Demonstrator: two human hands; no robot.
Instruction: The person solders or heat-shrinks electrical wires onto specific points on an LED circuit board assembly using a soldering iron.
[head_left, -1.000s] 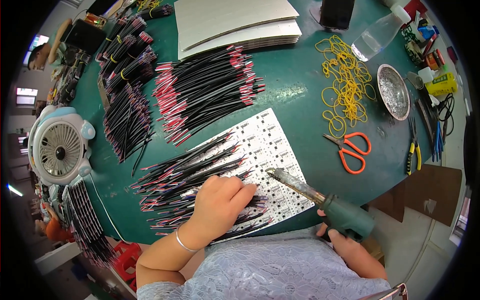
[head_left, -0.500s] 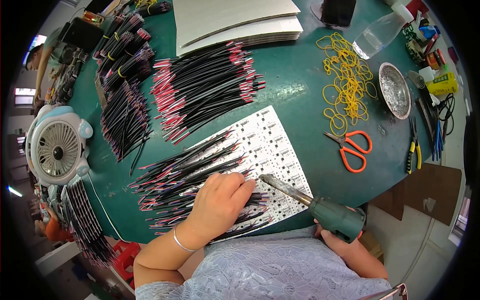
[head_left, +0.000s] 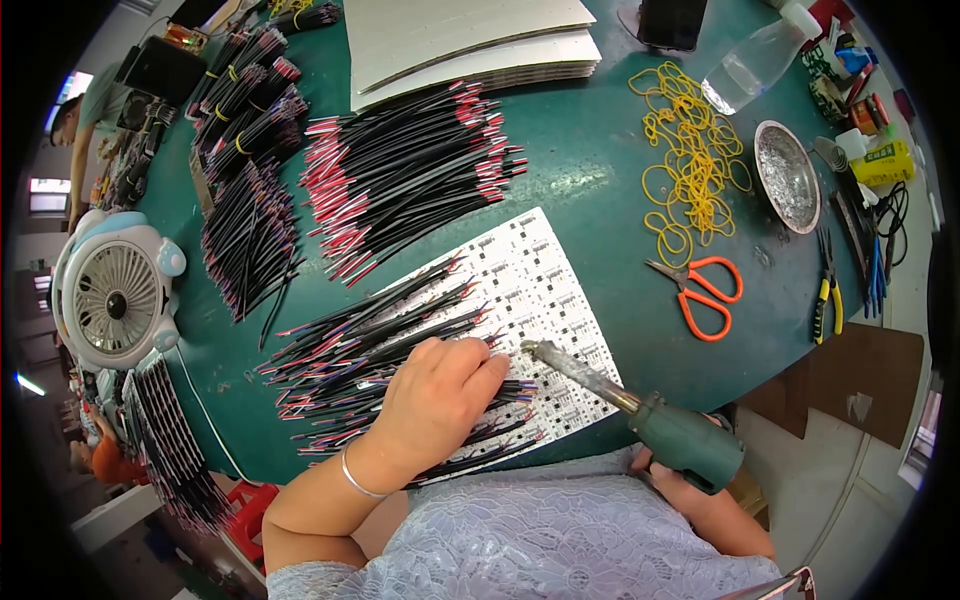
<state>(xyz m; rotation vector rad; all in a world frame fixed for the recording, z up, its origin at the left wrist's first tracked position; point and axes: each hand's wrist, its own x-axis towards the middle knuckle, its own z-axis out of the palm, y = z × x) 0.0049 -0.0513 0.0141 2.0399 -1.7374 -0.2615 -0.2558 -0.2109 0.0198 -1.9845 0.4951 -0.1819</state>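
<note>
A white sheet of small circuit boards [head_left: 545,270] lies tilted on the green table, with black cables [head_left: 350,325] laid in rows across its left part. Over these rows my left hand [head_left: 440,395] is closed, thumb and fingers pinching a cable whose end is mostly hidden. My right hand [head_left: 675,488] grips a soldering iron [head_left: 690,440] by its green handle from below, and the handle hides most of the fingers. The iron's metal tip points up and left, just above the sheet, a little right of my left fingertips.
More black cables with red and white ends [head_left: 410,180] lie beyond the sheet. Orange-handled scissors [head_left: 705,300], yellow rubber bands [head_left: 690,150], a metal bowl [head_left: 787,178] and pliers [head_left: 826,290] are on the right. A fan [head_left: 115,300] stands left; cardboard sheets [head_left: 470,40] lie behind. Another person is far left.
The soldering iron has shifted slightly right and toward me, its tip moving a little away from my left fingertips. My left hand stays almost in place.
</note>
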